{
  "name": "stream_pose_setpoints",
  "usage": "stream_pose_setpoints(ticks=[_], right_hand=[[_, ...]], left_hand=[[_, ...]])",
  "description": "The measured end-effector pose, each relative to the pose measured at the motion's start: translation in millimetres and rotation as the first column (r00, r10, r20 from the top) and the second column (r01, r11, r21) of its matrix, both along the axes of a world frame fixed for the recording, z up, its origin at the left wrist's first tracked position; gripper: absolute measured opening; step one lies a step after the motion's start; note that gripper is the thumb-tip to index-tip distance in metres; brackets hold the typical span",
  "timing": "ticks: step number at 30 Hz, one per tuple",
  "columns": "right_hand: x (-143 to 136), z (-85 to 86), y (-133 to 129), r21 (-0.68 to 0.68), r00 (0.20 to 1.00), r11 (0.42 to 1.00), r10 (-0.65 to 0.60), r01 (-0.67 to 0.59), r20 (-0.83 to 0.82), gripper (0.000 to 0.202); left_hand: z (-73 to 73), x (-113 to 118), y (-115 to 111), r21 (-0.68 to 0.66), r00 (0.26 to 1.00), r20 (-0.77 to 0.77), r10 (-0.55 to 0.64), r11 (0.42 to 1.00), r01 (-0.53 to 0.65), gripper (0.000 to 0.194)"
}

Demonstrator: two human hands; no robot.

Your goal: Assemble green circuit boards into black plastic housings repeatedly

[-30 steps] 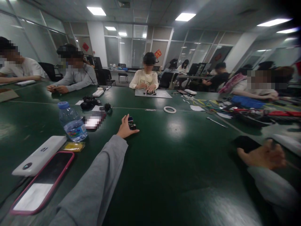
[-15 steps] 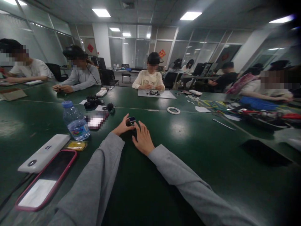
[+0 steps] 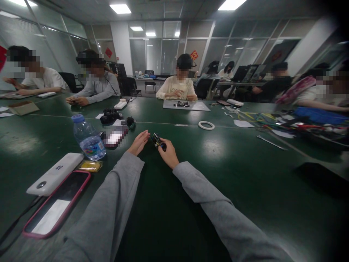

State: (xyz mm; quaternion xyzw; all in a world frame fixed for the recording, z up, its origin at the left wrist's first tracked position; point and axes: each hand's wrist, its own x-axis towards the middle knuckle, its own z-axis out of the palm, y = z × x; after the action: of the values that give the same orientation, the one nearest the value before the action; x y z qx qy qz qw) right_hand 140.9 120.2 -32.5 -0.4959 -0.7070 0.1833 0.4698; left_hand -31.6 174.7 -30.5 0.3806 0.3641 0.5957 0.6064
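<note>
A small dark device with bright metallic parts is held above the green table. My right hand grips it from the right, thumb and fingers around its lower end. Just left of the device, my left hand has its fingers stretched out and holds nothing. A narrow gap seems to lie between its fingertips and the device. The fine details of the device are too small to tell.
At the left are a water bottle, a white power bank, a pink-edged phone and a yellow packet. A white ring and a wrench lie to the right. Several people sit around the table.
The device has passed from my left hand to my right hand and is turned differently. My left fingers have let go and straightened. The view has shifted slightly right.
</note>
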Motion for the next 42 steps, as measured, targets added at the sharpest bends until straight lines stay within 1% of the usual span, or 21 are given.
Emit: stream_pose_setpoints(ticks=[2,6,9,11,15,18,20,24,27,32,38,40,42], right_hand=[[1.9,-0.1,3.1,-0.046,0.999,0.999,-0.028,0.026,-0.044,0.033],[3.9,-0.1,5.0,-0.053,0.996,0.995,-0.084,0.083,-0.021,0.027],[3.4,0.1,4.3,-0.137,0.99,0.983,-0.129,0.12,-0.062,0.026],[2.7,-0.2,4.0,-0.165,0.985,0.977,-0.151,0.137,-0.078,0.025],[2.6,-2.9,4.8,-0.109,0.981,0.981,-0.172,0.162,-0.088,0.026],[4.9,-5.2,6.4,-0.05,0.985,0.988,-0.151,0.148,-0.081,0.039],[7.0,-5.4,7.3,-0.053,0.988,0.991,-0.125,0.12,-0.09,0.045],[9.8,-3.7,7.6,-0.087,0.981,0.992,-0.102,0.089,-0.163,0.048],[10.0,-3.9,7.8,-0.087,0.976,0.993,-0.096,0.08,-0.197,0.046],[9.8,-4.9,9.0,-0.072,0.975,0.992,-0.111,0.099,-0.192,0.038],[10.4,-3.3,10.0,-0.112,0.966,0.982,-0.171,0.151,-0.195,0.027],[11.1,-3.9,11.4,-0.093,0.966,0.979,-0.193,0.179,-0.174,0.026],[12.2,-5.4,13.2,-0.057,0.966,0.972,-0.234,0.229,-0.108,0.025]], left_hand=[[2.7,0.6,-2.6,-0.017,1.0,-0.019,0.009,1.0,-0.009,0.033],[6.0,1.2,-6.2,-0.03,1.0,-0.016,0.015,0.999,-0.015,0.032],[7.3,1.0,-7.7,-0.046,1.0,0.005,0.017,0.999,-0.017,0.03],[7.8,0.6,-8.1,-0.045,1.0,0.006,0.014,0.999,-0.014,0.03],[8.0,-0.6,-6.7,-0.052,1.0,0.007,0.009,0.999,-0.009,0.035],[7.4,-2.0,-4.6,-0.071,1.0,0.021,0.001,0.997,0.001,0.039],[6.6,-2.8,-3.6,-0.077,1.0,0.024,-0.003,0.997,0.005,0.039],[5.4,-3.5,-2.8,-0.08,0.999,0.041,-0.007,0.997,0.011,0.039],[5.3,-3.3,-2.5,-0.086,0.999,0.054,-0.002,0.996,0.006,0.038],[4.6,-3.7,-1.1,-0.087,0.996,0.084,-0.002,0.996,0.009,0.037],[2.8,-5.5,0.4,-0.089,0.995,0.096,-0.005,0.996,0.014,0.038],[2.6,-5.8,0.5,-0.091,0.995,0.095,-0.005,0.996,0.014,0.038],[2.8,-6.1,0.5,-0.099,0.995,0.098,-0.004,0.995,0.014,0.039]])
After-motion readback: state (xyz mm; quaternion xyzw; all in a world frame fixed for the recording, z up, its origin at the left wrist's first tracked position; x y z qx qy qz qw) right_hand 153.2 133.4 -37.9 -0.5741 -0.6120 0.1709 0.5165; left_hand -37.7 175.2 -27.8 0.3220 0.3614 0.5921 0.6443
